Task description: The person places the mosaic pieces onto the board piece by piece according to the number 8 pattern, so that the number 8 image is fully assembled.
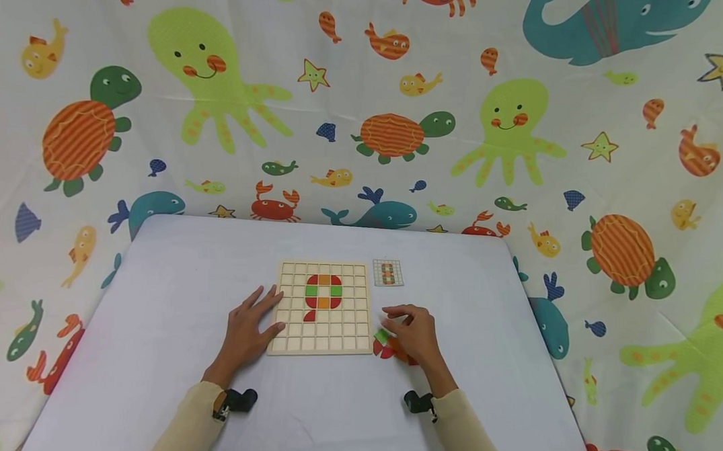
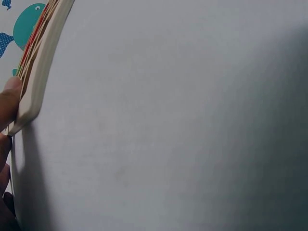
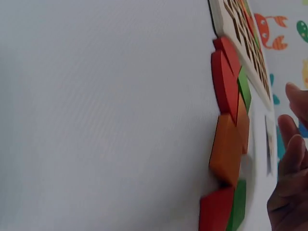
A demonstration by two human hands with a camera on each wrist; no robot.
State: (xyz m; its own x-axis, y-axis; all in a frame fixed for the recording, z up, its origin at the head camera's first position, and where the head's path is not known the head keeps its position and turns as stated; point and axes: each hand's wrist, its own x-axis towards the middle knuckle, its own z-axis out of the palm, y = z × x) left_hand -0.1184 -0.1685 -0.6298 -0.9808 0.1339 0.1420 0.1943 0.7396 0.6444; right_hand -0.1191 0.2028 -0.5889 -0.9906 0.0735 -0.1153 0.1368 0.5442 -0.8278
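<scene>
A wooden grid board (image 1: 356, 330) lies on the table, with red, green and orange pieces forming a ring (image 1: 324, 292) in its upper middle cells. One red quarter-round piece (image 1: 309, 316) sits just below that ring. My left hand (image 1: 247, 328) rests at the board's left edge with fingers spread; its thumb (image 2: 10, 98) touches the rim in the left wrist view. Just above a small pile of loose pieces (image 1: 383, 345), right of the board, hovers my right hand (image 1: 416, 332). Its fingers are loosely bent and apart, and no piece shows between them.
A small pattern card (image 1: 388, 273) with a printed grid lies right of the board's upper corner. Loose red (image 3: 224, 84), orange (image 3: 226, 149) and green blocks lie close together. A sea-animal cloth (image 1: 355, 84) hangs behind the white table (image 1: 321, 415).
</scene>
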